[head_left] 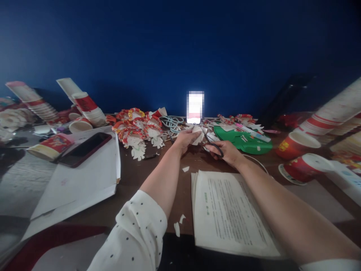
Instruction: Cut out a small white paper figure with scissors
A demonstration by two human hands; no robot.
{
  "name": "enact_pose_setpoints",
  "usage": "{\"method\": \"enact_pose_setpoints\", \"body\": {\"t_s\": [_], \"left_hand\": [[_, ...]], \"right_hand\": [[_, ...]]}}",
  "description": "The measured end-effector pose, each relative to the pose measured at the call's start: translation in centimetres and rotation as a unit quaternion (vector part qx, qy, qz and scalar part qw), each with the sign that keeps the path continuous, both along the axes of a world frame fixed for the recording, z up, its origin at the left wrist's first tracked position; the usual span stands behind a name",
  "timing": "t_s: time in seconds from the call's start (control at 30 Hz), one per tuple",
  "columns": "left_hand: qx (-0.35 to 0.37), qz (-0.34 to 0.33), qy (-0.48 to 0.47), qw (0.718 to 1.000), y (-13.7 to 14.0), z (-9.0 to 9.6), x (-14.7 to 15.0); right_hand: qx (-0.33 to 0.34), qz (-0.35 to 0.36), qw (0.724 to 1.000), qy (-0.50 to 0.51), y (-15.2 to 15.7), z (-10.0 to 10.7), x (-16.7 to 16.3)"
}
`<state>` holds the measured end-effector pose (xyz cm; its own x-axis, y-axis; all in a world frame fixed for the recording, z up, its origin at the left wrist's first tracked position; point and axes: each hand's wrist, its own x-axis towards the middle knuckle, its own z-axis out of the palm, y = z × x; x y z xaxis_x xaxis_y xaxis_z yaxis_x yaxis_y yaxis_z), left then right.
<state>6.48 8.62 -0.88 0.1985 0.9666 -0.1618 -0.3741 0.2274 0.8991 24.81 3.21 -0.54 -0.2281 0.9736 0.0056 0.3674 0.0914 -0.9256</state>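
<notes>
In the middle of the head view, my left hand (pixel 184 140) pinches a small piece of white paper (pixel 196 136). Close beside it on the right, my right hand (pixel 225 152) is closed around the dark handles of a pair of scissors (pixel 216 148). The scissor blades point up and left toward the paper; whether they touch it I cannot tell. Small white paper scraps (pixel 185 169) lie on the brown table below my hands. Just right of the paper, a green sheet (pixel 244 141) lies under a marker and some scraps.
An open book (pixel 225 214) lies below my right forearm. Red-and-white paper cutouts (pixel 138 126) are heaped left of my hands. Stacked paper cups (pixel 87 107) stand at left, more cups (pixel 299 145) at right. A dark phone (pixel 86 149) rests on white sheets; a bright screen (pixel 195 107) stands behind.
</notes>
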Motion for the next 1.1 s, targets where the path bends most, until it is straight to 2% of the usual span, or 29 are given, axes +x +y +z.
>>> {"method": "enact_pose_setpoints", "body": {"t_s": [0.17,0.77,1.1], "left_hand": [[0.009,-0.018,-0.009,1.000,-0.07,-0.41,0.32],[-0.005,0.005,-0.020,1.000,-0.11,-0.50,0.76],[-0.026,0.013,-0.014,0.999,-0.69,0.20,0.89]], "right_hand": [[0.001,-0.004,1.000,0.008,-0.05,-0.07,-0.01],[0.009,-0.008,1.000,0.001,-0.07,-0.14,-0.09],[0.011,-0.016,1.000,-0.005,-0.31,0.31,-0.39]]}}
